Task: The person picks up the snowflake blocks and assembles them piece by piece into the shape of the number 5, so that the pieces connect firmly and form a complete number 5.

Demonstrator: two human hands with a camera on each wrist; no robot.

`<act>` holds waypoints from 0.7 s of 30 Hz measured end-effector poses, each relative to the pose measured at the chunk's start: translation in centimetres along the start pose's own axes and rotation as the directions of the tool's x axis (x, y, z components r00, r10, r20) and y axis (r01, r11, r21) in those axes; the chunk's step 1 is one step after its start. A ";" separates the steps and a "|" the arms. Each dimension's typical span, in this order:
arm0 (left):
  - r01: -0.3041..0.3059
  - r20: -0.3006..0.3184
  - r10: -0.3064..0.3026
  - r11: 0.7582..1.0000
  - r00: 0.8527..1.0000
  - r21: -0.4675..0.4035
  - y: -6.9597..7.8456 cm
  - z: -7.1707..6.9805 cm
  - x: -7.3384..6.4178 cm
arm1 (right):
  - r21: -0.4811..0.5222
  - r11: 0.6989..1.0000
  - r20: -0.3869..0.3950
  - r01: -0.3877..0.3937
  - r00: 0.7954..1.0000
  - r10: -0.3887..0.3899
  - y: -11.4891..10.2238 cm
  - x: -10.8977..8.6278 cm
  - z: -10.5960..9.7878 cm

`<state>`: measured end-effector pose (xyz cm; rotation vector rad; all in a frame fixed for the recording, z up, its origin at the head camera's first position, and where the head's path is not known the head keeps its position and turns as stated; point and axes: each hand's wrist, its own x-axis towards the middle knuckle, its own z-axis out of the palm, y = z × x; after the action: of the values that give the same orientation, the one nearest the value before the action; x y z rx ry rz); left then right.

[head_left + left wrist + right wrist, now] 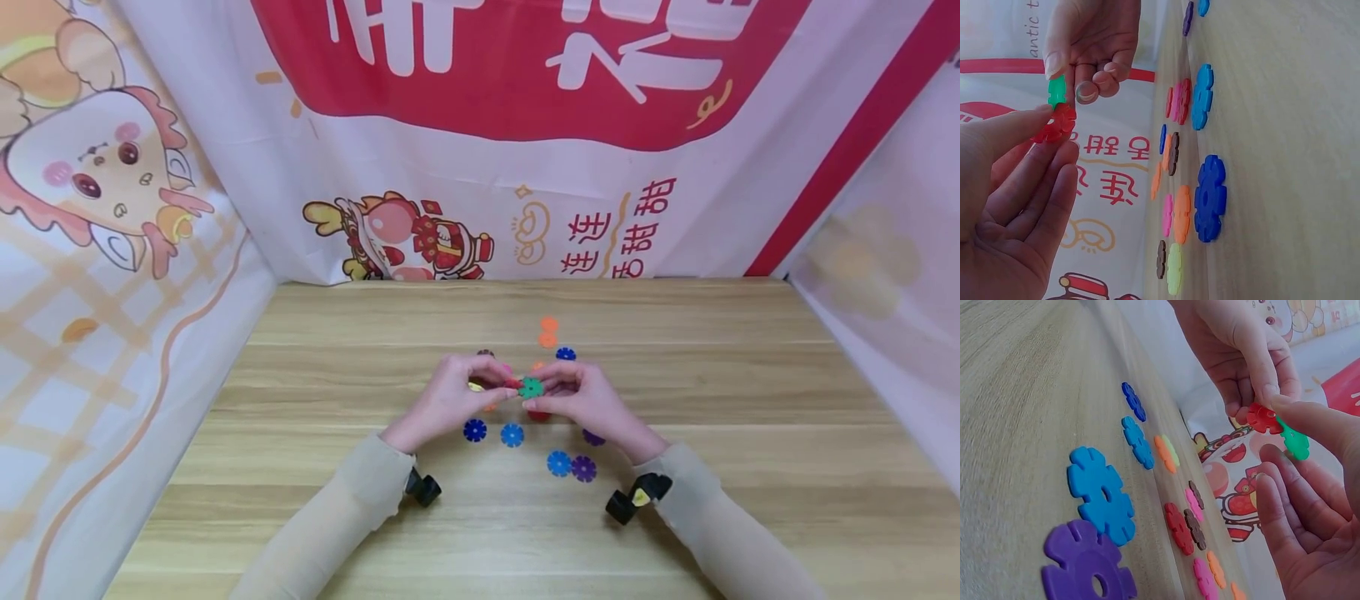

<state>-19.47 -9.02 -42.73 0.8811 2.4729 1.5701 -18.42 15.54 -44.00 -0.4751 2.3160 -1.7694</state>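
My left hand (456,390) pinches a red snowflake disc (1264,419) between thumb and fingers, above the table. Facing it, my right hand (588,402) holds a green snowflake disc (1296,441) by thumb and forefinger. The two discs meet edge to edge, the green one turned at an angle to the red. In the left wrist view, the green disc (1057,91) appears nearly edge-on above the red disc (1060,122). The other right fingers are loosely bent below the forefinger. Part of each held disc is hidden behind fingertips.
Loose snowflake discs lie flat around and beneath both hands. Nearest are a dark blue disc (475,430), a light blue disc (512,435), another light blue disc (558,463) and a purple disc (583,468). Orange discs (549,332) lie farther back, before the printed cloth (450,167).
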 end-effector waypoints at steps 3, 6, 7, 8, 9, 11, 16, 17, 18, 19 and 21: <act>0.009 0.014 -0.009 1.000 1.000 -0.007 0.0 -0.4 -0.1 | -0.001 1.000 -0.010 -0.003 1.000 0.003 0.0 0.0 -0.1; 0.033 0.011 -0.033 0.999 0.999 -0.010 -0.1 -1.1 -0.3 | -0.004 1.000 -0.027 -0.024 0.999 0.024 0.1 -0.1 -0.4; 0.044 0.004 -0.044 0.999 0.999 -0.007 -0.2 -1.4 -0.4 | -0.005 1.000 -0.033 -0.031 0.999 0.031 0.1 -0.1 -0.5; 0.055 -0.004 -0.055 0.999 0.998 -0.001 -0.3 -1.7 -0.4 | -0.008 0.999 -0.036 -0.036 0.999 0.036 0.1 -0.1 -0.6; 0.064 -0.014 -0.064 0.998 0.998 0.008 -0.4 -2.0 -0.5 | -0.010 0.999 -0.040 -0.041 0.998 0.040 0.1 -0.2 -0.8; 0.091 -0.030 -0.090 0.995 0.995 0.038 -0.7 -2.5 -0.6 | -0.015 0.999 -0.041 -0.048 0.998 0.048 0.1 -0.2 -1.0; 0.157 -0.030 -0.154 0.976 0.988 0.150 -1.5 -3.5 -0.7 | -0.025 0.998 -0.042 -0.055 0.998 0.054 0.1 -0.4 -1.6; 0.167 -0.022 -0.166 0.970 0.986 0.174 -1.6 -3.6 -0.7 | -0.028 0.998 -0.044 -0.055 0.998 0.053 0.2 -0.4 -1.7; 0.181 -0.014 -0.182 0.963 0.983 0.199 -1.8 -3.7 -0.7 | -0.031 0.998 -0.046 -0.054 0.998 0.053 0.2 -0.4 -1.7; 0.192 -0.004 -0.196 0.956 0.981 0.223 -1.9 -3.7 -0.6 | -0.037 0.998 -0.047 -0.053 0.998 0.051 0.3 -0.4 -1.8; 0.213 0.019 -0.227 0.938 0.974 0.275 -2.3 -3.7 -0.6 | -0.046 0.997 -0.053 -0.058 0.997 0.056 0.3 -0.5 -1.8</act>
<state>-21.31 -13.00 -43.05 0.6328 2.6822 1.1441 -18.64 17.41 -43.82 -0.3711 2.3862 -1.7237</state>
